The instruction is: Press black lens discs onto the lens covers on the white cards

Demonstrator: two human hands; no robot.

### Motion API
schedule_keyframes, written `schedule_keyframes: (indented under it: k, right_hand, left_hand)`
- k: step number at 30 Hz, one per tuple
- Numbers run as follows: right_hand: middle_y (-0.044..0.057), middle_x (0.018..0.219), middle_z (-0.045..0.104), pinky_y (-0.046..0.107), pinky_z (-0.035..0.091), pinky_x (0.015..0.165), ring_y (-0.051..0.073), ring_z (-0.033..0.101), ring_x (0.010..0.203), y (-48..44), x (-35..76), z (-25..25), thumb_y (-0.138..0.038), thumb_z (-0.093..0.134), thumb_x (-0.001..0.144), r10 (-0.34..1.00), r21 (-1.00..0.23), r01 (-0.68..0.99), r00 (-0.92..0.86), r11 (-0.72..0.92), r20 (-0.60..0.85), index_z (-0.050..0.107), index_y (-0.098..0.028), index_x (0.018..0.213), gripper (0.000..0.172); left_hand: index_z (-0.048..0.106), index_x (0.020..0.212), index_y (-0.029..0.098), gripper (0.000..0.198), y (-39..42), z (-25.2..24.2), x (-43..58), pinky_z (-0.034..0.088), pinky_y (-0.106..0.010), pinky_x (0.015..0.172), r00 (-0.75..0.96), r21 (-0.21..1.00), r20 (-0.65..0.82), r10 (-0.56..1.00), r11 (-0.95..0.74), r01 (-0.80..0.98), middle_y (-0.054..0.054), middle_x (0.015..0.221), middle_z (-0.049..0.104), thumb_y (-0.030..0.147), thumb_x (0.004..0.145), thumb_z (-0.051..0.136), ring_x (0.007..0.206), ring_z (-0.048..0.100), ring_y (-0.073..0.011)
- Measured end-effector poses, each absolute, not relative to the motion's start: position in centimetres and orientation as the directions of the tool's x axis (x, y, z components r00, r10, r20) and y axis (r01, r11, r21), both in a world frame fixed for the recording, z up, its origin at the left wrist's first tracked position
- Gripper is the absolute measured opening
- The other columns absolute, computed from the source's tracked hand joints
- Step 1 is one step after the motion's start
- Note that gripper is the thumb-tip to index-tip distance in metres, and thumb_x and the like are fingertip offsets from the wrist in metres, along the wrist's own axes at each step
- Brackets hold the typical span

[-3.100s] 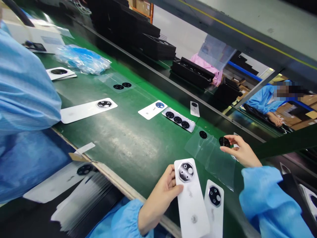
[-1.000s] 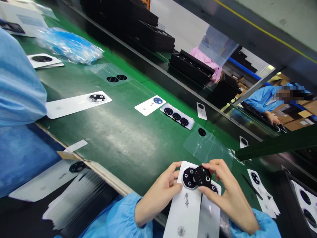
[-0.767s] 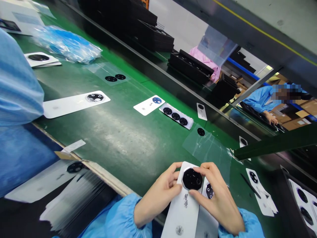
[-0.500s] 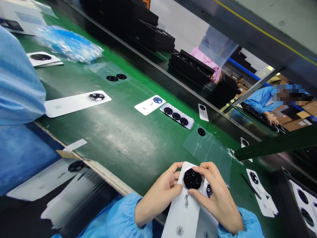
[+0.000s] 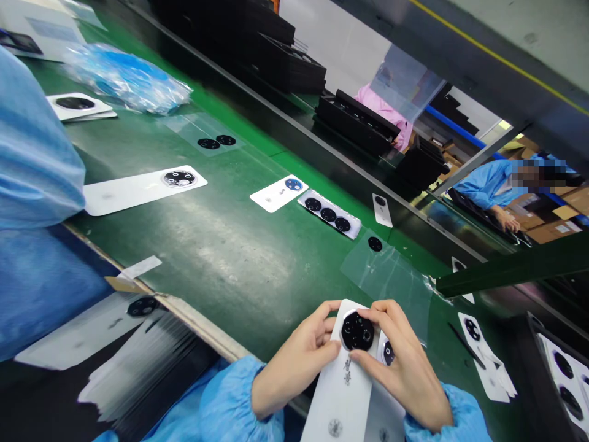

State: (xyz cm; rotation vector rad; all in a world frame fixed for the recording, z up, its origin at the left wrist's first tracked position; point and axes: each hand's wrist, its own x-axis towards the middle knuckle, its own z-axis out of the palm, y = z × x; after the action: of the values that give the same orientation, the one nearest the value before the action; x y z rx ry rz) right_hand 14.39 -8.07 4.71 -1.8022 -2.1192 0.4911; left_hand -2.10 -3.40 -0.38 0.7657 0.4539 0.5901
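Note:
A white phone back cover (image 5: 338,402) tilts up at the table's near edge, its upper end toward the belt. My left hand (image 5: 299,362) grips its left edge between thumb and fingers. Near the top sits a black round camera lens disc (image 5: 356,331), with my right hand (image 5: 407,365) closed around its right side, forefinger above and thumb below. Whether the disc is fully seated I cannot tell. Beneath my right hand is a second white cover (image 5: 384,408), partly hidden, with its own dark lens area.
Along the green table (image 5: 221,245) lie a strip of three black discs (image 5: 328,215), a small white cover (image 5: 278,193) and a clear bag (image 5: 391,270). White covers (image 5: 381,210) ride the belt behind. A green post (image 5: 510,267) crosses at right. A blue-sleeved arm (image 5: 37,147) is at left.
The white covers on the belt have shifted slightly to the right. Both my hands keep their hold; the marks on the black disc look slightly turned.

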Motion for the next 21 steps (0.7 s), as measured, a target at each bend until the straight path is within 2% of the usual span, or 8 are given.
schedule_keyframes:
  k: [11, 17, 19, 21]
  right_hand:
    - [0.004, 0.104, 0.048, 0.032, 0.051, 0.077, 0.02, 0.053, 0.096, -8.12, 14.34, 4.75, -0.019, 0.062, 0.078, 0.989, -0.443, 0.887, -0.146, 0.129, -0.004, 0.046, -0.026, 0.112, 0.038]
    - [0.003, 0.091, 0.048, 0.032, 0.051, 0.064, 0.019, 0.052, 0.082, -7.87, 13.99, 4.97, -0.012, 0.068, 0.072, 0.986, -0.34, 0.925, -0.156, 0.167, 0.059, 0.051, -0.024, 0.107, 0.041]
    - [0.002, 0.087, 0.047, 0.032, 0.05, 0.06, 0.019, 0.051, 0.078, -7.82, 13.77, 4.94, -0.01, 0.07, 0.069, 0.984, -0.296, 0.939, -0.16, 0.176, 0.076, 0.053, -0.022, 0.105, 0.042]
    - [0.002, 0.084, 0.047, 0.032, 0.049, 0.058, 0.019, 0.05, 0.076, -7.84, 13.52, 4.88, -0.011, 0.072, 0.068, 0.983, -0.261, 0.949, -0.162, 0.178, 0.082, 0.054, -0.021, 0.104, 0.041]
  left_hand:
    - [0.042, 0.117, 0.02, 0.045, -3.31, -0.09, -2.13, 0.04, -0.021, 0.055, 0.74, 0.752, -0.186, 0.646, 0.579, -0.316, -0.006, 0.098, 0.064, 0.025, 0.076, 0.06, 0.065, 0.059, -0.0122]
    - [0.04, 0.122, 0.021, 0.044, -3.7, -0.63, -2.09, 0.038, -0.021, 0.054, 0.749, 0.784, -0.144, 0.647, 0.536, -0.312, -0.004, 0.095, 0.062, 0.025, 0.08, 0.054, 0.064, 0.056, -0.0114]
    - [0.041, 0.124, 0.023, 0.043, -3.98, -0.9, -2.14, 0.041, -0.023, 0.059, 0.734, 0.82, -0.13, 0.667, 0.488, -0.298, -0.004, 0.1, 0.062, 0.022, 0.082, 0.051, 0.071, 0.057, -0.0131]
    - [0.043, 0.124, 0.024, 0.041, -4.26, -1.06, -2.16, 0.043, -0.026, 0.071, 0.69, 0.863, -0.13, 0.712, 0.424, -0.274, -0.003, 0.112, 0.059, 0.021, 0.084, 0.047, 0.087, 0.058, -0.0168]
